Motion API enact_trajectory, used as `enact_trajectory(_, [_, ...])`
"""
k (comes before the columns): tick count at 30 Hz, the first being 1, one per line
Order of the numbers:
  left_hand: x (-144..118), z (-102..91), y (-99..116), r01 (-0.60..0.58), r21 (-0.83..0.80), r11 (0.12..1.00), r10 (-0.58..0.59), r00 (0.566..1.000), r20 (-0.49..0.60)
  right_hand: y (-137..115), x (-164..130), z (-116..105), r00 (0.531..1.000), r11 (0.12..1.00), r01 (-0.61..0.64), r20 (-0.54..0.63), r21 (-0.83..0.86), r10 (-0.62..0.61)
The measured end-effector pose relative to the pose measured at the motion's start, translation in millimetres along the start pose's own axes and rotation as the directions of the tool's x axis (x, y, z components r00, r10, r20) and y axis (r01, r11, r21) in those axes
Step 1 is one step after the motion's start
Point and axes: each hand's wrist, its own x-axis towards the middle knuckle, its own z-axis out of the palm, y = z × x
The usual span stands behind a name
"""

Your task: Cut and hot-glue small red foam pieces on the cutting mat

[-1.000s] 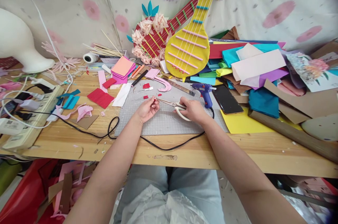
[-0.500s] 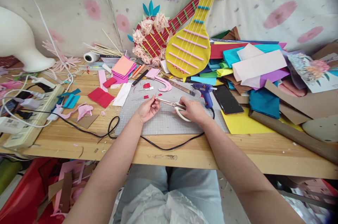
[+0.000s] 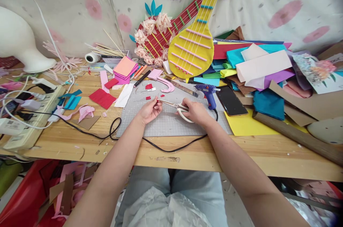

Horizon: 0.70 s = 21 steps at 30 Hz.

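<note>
Wooden craft table (image 3: 241, 155) against a flower-print wall cloth, cluttered edge to edge. Task thing: tiny red paper scrap (image 3: 157, 101), pinched at the fingertips of the left hand (image 3: 149, 111), held just above the grey gridded cutting mat (image 3: 166, 120). Right hand (image 3: 197, 111) is closed through the handles of the white-handled steel scissors (image 3: 175, 106); blade tips meet the scrap. Whether the blades are parted: cannot tell. More red scraps (image 3: 148, 97) lie on the mat behind.

Outward: blue hot glue gun (image 3: 207, 93) just beside the right hand, black phone (image 3: 230, 101) next to it, black cord (image 3: 160, 146) looping along the mat's front edge.

Risk, as a judgement: scrap is so small the blades could nip a fingertip or flick the piece into the litter; an elbow could snag the cord and drag the gun.

Room: bare mat near the hands, bare table strip in front; stacked coloured paper sheets (image 3: 257, 66) crowd the right, white power strip (image 3: 32, 112) the left.
</note>
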Motion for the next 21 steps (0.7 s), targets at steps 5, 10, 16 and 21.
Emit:
enact_trajectory(5, [0.4,-0.9,0.2,0.003,0.001,1.0,-0.003,1.0,0.005,0.1,-0.2,-0.8,1.0,1.0,0.017,-0.012,0.012,-0.017])
enact_trajectory(10, [1.5,-1.2,-0.2,0.027,-0.017,0.999,-0.026,1.0,0.012,0.2,0.0,-1.9,1.0,0.999,0.02,0.003,0.04,-0.02])
enact_trajectory(16, [2.0,-3.1,0.7,0.031,-0.01,0.999,-0.03,0.998,0.05,1.0,0.2,-2.5,1.0,0.999,0.01,0.023,0.034,-0.011])
enact_trajectory(21, [1.2,-2.0,0.9,0.053,-0.043,0.998,-0.052,0.998,0.033,-0.6,0.2,-2.6,1.0,1.0,0.005,0.017,0.003,-0.005])
